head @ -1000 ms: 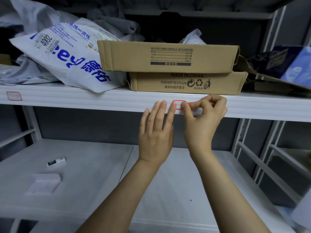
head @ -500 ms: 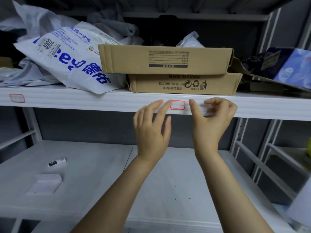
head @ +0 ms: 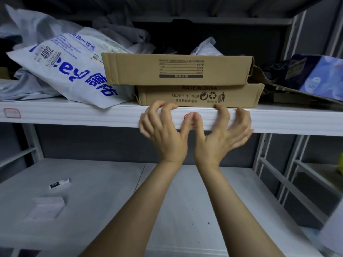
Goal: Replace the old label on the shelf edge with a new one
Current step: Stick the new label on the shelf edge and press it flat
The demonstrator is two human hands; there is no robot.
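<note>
A red-bordered label [head: 185, 116] sits on the white shelf edge [head: 83, 115], almost wholly covered by my two thumbs. My left hand [head: 163, 134] presses its thumb on the label's left part, with its fingertips bent onto the top of the edge. My right hand [head: 220, 138] presses its thumb beside it, fingers spread and touching the edge's top. Neither hand holds anything loose.
Two flat cardboard boxes [head: 176, 69] are stacked right behind the hands, next to a white courier bag [head: 74, 71]. A blue package [head: 319, 76] lies at the right. Another red-bordered label [head: 12, 113] is at the far left. The lower shelf holds a small black-and-white item [head: 59, 183] and a white sheet stack [head: 46, 206].
The label was in plain sight between my hands half a second ago. Both hands have moved up and inward, and the thumbs now press over it.
</note>
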